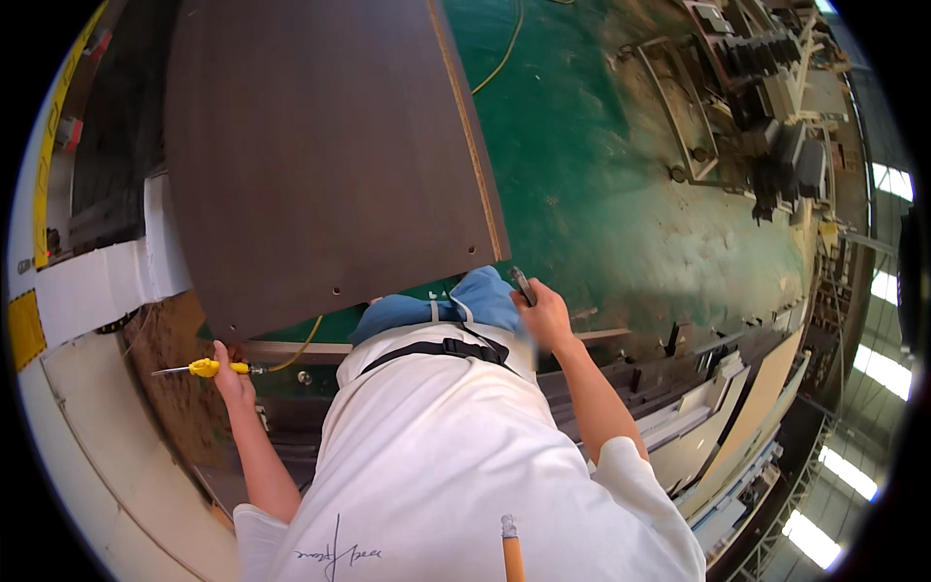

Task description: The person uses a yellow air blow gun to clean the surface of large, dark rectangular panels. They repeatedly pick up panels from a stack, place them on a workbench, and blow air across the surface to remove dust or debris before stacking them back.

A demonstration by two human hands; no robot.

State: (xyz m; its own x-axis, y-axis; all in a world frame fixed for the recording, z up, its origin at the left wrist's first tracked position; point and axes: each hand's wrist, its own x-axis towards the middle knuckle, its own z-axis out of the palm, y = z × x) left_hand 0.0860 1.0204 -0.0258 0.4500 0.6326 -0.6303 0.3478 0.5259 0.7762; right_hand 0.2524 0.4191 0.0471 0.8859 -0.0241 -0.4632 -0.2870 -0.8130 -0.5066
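My left hand (236, 386) is closed around a yellow air blow gun (205, 368), whose thin metal nozzle points left. A yellow hose (308, 344) runs from it toward the board. My right hand (549, 317) grips a slim dark tool with a greyish tip (524, 286); its exact kind is not plain. In front of me lies a large dark brown board (330, 145). Small round holes show along its near edge, and its right side has a raw chipboard-coloured strip. Both hands are apart from the board's face, the left close to its near left corner.
Green floor (572, 184) stretches to the right, with a metal cart frame (679, 116) beyond. Stacked panels (718, 417) lean at the lower right. A white machine with a yellow-edged rail (92, 310) stands at the left. An orange pencil (513, 558) sticks up before my shirt.
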